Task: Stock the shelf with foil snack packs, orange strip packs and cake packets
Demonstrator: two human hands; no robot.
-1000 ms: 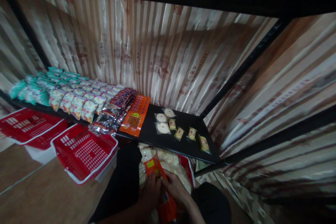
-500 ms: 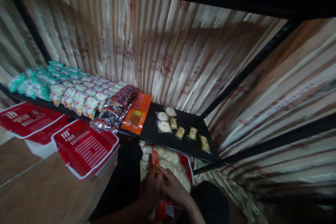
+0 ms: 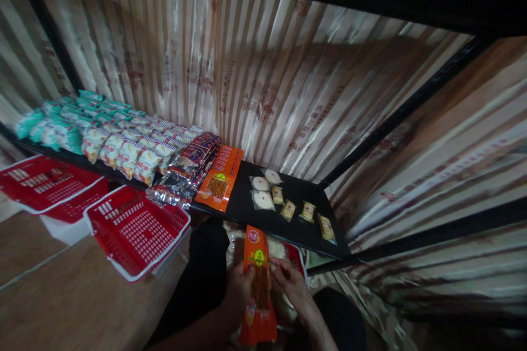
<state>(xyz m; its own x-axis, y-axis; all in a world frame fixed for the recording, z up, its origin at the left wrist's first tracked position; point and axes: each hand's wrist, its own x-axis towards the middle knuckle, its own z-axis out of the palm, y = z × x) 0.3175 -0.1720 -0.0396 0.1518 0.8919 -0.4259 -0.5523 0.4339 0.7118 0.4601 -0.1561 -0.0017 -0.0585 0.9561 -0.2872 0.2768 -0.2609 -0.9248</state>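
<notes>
An orange snack packet with a brown stick-like picture faces up between my knees. My left hand grips its left edge, thumb on the front. On the other edge, the fingers of my right hand are pinched at the side of the packet. Below it, partly covered, wrapped pale round snacks fill a red basket. A flat orange packet of like design lies on the black shelf ahead.
Along the shelf stand rows of white snack bags, teal bags and dark foil packets. Wrapped white rounds and small yellow packs lie on the right. Two red baskets sit left on the floor. Black posts frame the curtain.
The orange packet in my hands, seen edge-on before, is now turned flat with its front showing. My hands have moved apart to its two sides. The view has shifted slightly.
</notes>
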